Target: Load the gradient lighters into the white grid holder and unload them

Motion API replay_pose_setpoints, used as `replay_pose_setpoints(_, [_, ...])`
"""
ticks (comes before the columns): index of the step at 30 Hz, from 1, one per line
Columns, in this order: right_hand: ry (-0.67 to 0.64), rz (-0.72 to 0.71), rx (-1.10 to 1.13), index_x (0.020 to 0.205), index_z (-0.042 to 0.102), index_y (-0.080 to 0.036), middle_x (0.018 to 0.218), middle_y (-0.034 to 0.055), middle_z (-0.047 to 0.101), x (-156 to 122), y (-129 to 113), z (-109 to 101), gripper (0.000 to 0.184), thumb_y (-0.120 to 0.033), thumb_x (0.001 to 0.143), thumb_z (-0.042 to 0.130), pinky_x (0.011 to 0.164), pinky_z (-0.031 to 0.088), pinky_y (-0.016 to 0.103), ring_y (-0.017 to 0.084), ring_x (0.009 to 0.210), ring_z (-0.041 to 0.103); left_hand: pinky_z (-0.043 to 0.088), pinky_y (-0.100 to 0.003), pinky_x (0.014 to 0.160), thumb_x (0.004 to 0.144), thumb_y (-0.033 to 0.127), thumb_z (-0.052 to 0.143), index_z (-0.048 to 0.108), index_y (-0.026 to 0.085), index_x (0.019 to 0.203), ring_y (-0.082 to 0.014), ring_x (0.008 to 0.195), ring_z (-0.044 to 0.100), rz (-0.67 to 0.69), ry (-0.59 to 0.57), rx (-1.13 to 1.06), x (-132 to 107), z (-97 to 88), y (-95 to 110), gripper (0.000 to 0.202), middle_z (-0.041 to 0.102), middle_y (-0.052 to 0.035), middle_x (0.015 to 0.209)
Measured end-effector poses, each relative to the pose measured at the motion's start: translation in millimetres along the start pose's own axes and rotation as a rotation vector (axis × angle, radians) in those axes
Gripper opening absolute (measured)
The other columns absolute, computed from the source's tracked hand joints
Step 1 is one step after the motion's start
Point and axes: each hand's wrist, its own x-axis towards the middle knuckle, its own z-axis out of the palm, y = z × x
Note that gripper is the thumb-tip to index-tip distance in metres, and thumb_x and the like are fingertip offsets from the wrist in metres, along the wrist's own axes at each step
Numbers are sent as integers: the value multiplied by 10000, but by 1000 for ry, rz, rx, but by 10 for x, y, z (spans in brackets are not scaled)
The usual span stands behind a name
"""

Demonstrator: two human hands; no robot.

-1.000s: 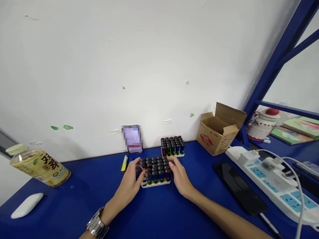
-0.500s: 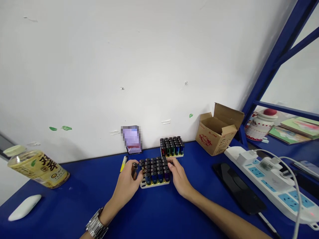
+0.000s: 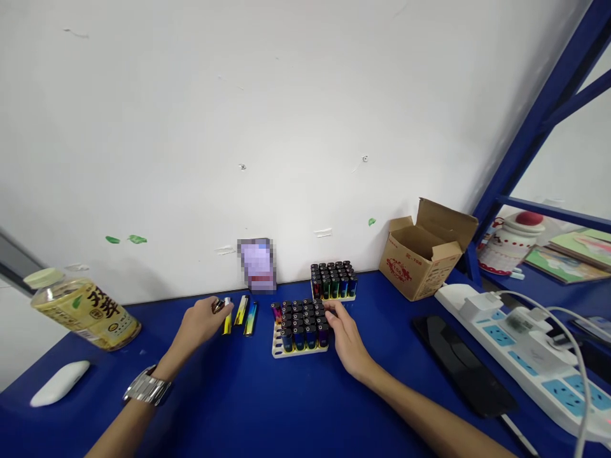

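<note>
A cream tray of lighters (image 3: 300,327) with black caps stands on the blue table (image 3: 267,407). My right hand (image 3: 346,340) rests against the tray's right side, fingers bent on the lighters at its far right corner. My left hand (image 3: 200,321) is out to the left, pinched on a lighter (image 3: 225,315) whose metal top shows at the fingertips. Just right of it two yellow lighters (image 3: 245,313) lie flat on the table. A second full tray of lighters (image 3: 333,280) stands by the wall behind.
A tea bottle (image 3: 83,308) lies at the left, a white mouse (image 3: 57,383) nearer me. A blurred card (image 3: 256,264) leans on the wall. An open cardboard box (image 3: 422,257), a black phone (image 3: 463,366) and a white power strip (image 3: 529,346) sit to the right.
My left hand has left the tray and moved left with a lighter pinched in it. Two lighters now lie on the table instead of one. My right hand stays at the tray.
</note>
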Motion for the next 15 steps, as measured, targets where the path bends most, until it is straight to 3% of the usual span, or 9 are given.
replay_pose_setpoints(4, [4, -17, 11, 956, 559, -202, 1004, 57, 643, -2, 1, 0, 238, -318, 901, 359, 845, 437, 319, 198, 934, 580, 386, -258, 577, 815, 493, 394, 518, 202, 643, -230, 672, 633, 13, -87, 56, 69, 159, -97, 360, 631, -60, 648])
replay_pose_setpoints(10, [7, 15, -2, 991, 558, -196, 1055, 69, 636, -5, 5, -3, 259, -338, 900, 362, 864, 428, 329, 209, 974, 574, 440, -342, 642, 882, 363, 268, 606, 137, 862, -308, 802, 650, -27, 30, 214, -18, 208, -102, 407, 670, -165, 860])
replay_pose_setpoints(15, [12, 24, -7, 998, 574, -197, 1059, 68, 640, -4, -4, -3, 264, -331, 896, 370, 864, 435, 338, 214, 972, 577, 472, -476, 724, 892, 380, 277, 647, 72, 927, -390, 921, 606, 12, 162, 293, -176, 315, -61, 482, 641, -239, 909])
